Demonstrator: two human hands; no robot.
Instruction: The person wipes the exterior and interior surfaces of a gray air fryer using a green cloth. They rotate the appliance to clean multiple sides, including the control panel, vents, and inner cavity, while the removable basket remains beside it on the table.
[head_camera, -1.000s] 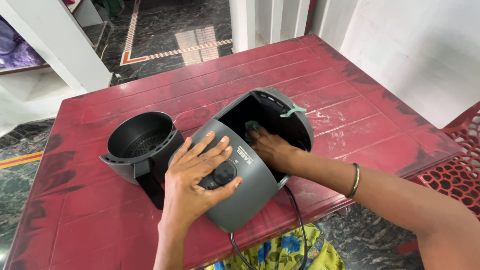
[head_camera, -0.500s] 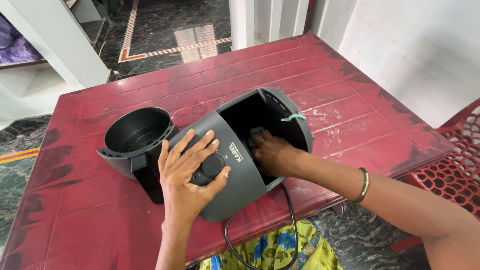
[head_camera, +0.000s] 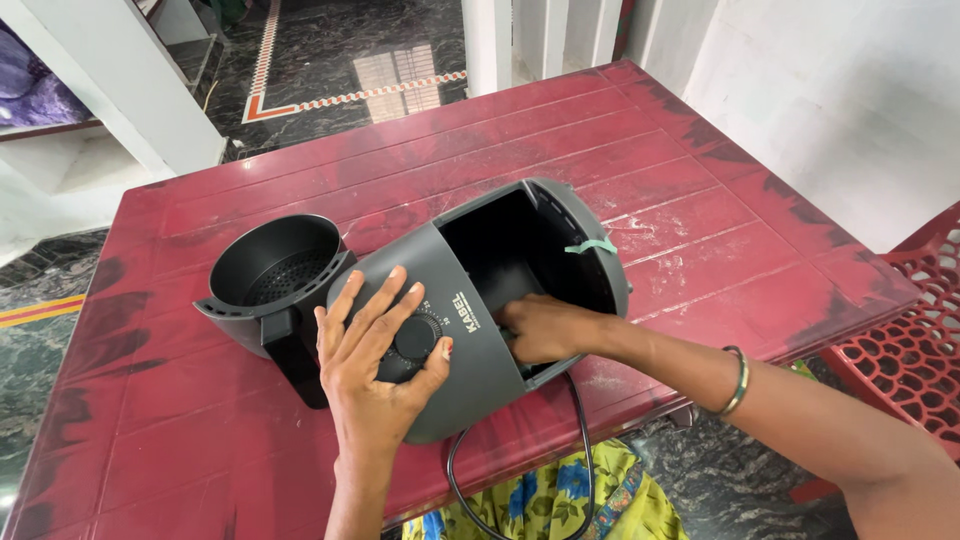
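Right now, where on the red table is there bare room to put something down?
Free: the far half of the table, behind the air fryer and basket, and the near left corner. Crowded: the middle, with left hand and right hand.

head camera, steep downward view, close over table (head_camera: 700, 230)

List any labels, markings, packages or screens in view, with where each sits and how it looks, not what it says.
Printed marking: on the grey air fryer body, between the dial under the left hand and the open cavity; short white line of lettering.
Packages, screens: none visible.
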